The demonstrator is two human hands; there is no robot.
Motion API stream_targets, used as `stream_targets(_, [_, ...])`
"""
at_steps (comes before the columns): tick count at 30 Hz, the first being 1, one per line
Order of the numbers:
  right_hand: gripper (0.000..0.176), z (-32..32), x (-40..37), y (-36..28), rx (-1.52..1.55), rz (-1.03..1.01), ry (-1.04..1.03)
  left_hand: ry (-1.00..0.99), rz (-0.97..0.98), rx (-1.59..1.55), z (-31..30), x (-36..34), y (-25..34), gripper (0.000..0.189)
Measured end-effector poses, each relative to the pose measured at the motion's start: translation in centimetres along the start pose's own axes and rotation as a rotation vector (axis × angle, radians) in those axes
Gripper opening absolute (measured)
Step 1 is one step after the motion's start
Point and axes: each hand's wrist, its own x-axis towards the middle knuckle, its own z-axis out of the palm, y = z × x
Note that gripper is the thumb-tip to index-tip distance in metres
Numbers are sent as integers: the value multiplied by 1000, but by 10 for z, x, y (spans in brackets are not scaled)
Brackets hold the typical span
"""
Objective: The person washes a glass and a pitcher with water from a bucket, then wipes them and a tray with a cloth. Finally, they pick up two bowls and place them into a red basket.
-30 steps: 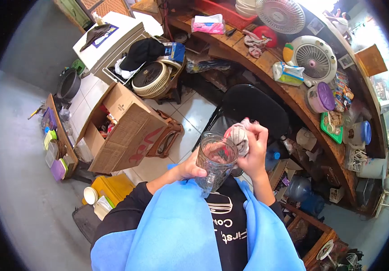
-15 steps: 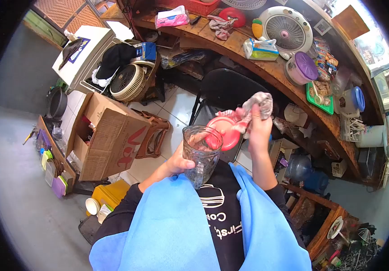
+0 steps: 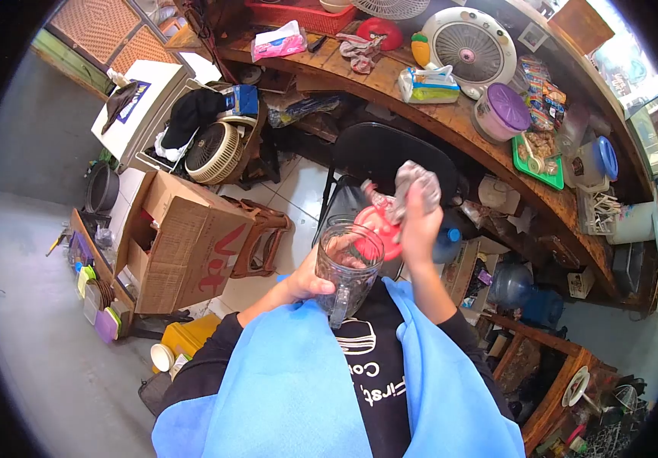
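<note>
My left hand [image 3: 306, 281] is wrapped round a clear glass jug [image 3: 346, 276], its open mouth tilted up and its handle towards my body. My right hand [image 3: 420, 229] grips a crumpled, pale patterned cloth [image 3: 414, 187], raised to the right of the jug's mouth. A round red lid [image 3: 375, 227] shows just behind the jug's rim, partly covered by the cloth. What supports the lid is hidden. Beyond my hands stands a black chair [image 3: 394, 149].
A curved wooden counter [image 3: 378, 80] holds a white fan [image 3: 472, 52], a purple-lidded tub [image 3: 501, 112] and a green tray [image 3: 537, 172]. Left are a large cardboard box [image 3: 195, 252] and a brown stool [image 3: 264, 237]. A blue water bottle [image 3: 447, 244] stands right of my right hand.
My right hand and the cloth have moved a little left and down, nearer the jug. The jug has shifted slightly right, and more of the red lid is covered.
</note>
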Motion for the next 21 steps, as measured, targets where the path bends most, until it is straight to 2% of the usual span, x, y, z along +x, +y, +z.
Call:
stream_targets(2, [28, -21, 18, -1, 257, 289, 1, 60, 108, 87, 1, 7, 1, 96])
stream_targets(3, [29, -33, 26, -3, 137, 331, -82, 68, 93, 111, 0, 8, 3, 96])
stream_targets(4, [31, -38, 25, -2, 164, 262, -142, 62, 96, 114, -2, 10, 5, 96])
stream_targets(6, [32, -37, 9, 2, 359, 497, -262, 62, 92, 125, -5, 14, 5, 97])
stream_targets(7, [40, -38, -4, -15, 196, 606, -493, 63, 87, 122, -4, 15, 6, 97])
stream_targets(8, [50, -24, -17, -19, 450, 594, -502, 51, 79, 146, -2, 17, 8, 95])
stream_targets(10, [47, -23, -25, -3, 358, 401, -385, 36, 71, 170, 0, 21, 8, 94])
stream_targets(11, [47, -24, -26, 0, 358, 403, -383, 73, 68, 142, 0, 21, 7, 93])
stream_targets(13, [42, -23, -25, 2, 159, 172, -357, 115, 67, 120, 1, 20, 7, 91])
stream_targets(17, [33, -37, -19, -4, 57, 191, -388, 115, 110, 141, 1, 17, 6, 90])
stream_targets(18, [33, -41, -16, -4, 54, 191, -386, 45, 70, 125, -2, 14, 4, 92])
stream_targets(19, [34, -45, -11, -4, -42, 210, -416, -24, 30, 109, -3, 12, 2, 94])
stream_targets(20, [38, -50, -7, -3, -140, 229, -447, -24, 30, 106, -2, 11, -1, 94])
stream_targets(21, [46, -51, -4, 0, -115, 166, -450, 20, 55, 81, 3, 12, -2, 96])
